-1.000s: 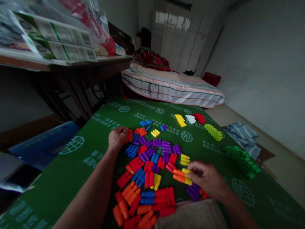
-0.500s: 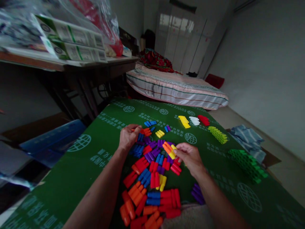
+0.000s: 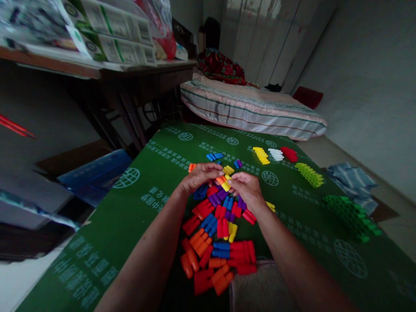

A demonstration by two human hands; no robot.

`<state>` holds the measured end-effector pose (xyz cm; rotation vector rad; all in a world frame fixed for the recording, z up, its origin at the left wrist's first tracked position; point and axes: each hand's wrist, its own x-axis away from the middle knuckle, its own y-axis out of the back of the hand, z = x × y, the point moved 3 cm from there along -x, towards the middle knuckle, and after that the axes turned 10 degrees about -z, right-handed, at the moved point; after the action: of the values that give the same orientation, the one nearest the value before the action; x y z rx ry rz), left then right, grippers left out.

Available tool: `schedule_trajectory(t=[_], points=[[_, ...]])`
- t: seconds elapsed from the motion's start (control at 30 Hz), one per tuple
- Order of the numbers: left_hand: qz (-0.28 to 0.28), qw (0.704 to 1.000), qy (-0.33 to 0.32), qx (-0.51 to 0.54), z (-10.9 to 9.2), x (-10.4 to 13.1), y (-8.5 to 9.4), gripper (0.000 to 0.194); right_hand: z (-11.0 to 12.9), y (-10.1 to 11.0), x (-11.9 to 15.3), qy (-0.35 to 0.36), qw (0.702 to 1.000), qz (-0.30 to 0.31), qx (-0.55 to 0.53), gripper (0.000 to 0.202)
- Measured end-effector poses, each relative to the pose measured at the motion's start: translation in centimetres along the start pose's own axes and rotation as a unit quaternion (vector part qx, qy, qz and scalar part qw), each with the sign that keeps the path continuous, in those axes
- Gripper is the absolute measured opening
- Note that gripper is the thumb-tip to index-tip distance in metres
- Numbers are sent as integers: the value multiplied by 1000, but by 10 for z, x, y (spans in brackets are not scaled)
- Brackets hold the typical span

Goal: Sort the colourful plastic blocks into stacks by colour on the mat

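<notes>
Over the middle of the green board, both hands meet at a small joined set of orange and yellow plastic peg blocks point(image 3: 224, 183). My right hand point(image 3: 248, 187) is closed, pinching its yellow end between thumb and fingers. My left hand point(image 3: 203, 177) is also closed, with thumb and fingertips at the orange end; its other fingers are partly hidden. Just below lies a loose pile of rounded peg blocks: purple ones point(image 3: 218, 197), red ones point(image 3: 203, 209), blue ones point(image 3: 209, 224) and orange ones point(image 3: 200, 242). Beyond the hands are small blue blocks point(image 3: 214, 156) and yellow blocks point(image 3: 229, 170).
Rows of yellow point(image 3: 261, 155), white point(image 3: 275, 154), red point(image 3: 289, 154) and lime blocks point(image 3: 309, 175) stand at the right, with a green stack point(image 3: 351, 218) nearer. A grey cloth point(image 3: 263, 288) lies at the front edge. A cluttered table point(image 3: 107, 71) is left; a bed point(image 3: 253, 110) is behind.
My left hand has moved right, and the two hands have come together at the orange and yellow blocks. The view has shifted slightly, and yellow blocks now show beside my right wrist.
</notes>
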<state>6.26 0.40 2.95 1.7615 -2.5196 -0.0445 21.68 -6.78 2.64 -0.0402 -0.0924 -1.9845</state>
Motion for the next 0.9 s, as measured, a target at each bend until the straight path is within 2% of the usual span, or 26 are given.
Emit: schedule_trajectory(t=[0.13, 0.27, 0.43, 0.6, 0.77, 0.9], points=[[41, 999, 21, 2, 2, 1, -6, 40, -2, -4, 0, 3, 1000, 7, 0, 29], [29, 999, 17, -2, 2, 0, 1, 35, -8, 3, -2, -2, 1000, 9, 23, 27], [-19, 1000, -5, -8, 3, -4, 10, 35, -15, 36, -4, 6, 998, -22, 62, 26], [-52, 997, -37, -37, 7, -8, 6, 29, -20, 64, -22, 30, 992, -52, 110, 21], [-113, 990, -65, -48, 6, -10, 7, 28, -23, 67, -52, 37, 988, -61, 135, 11], [-213, 973, -77, -38, 3, -12, 19, 30, -25, 65, -63, 29, 985, -57, 158, 6]])
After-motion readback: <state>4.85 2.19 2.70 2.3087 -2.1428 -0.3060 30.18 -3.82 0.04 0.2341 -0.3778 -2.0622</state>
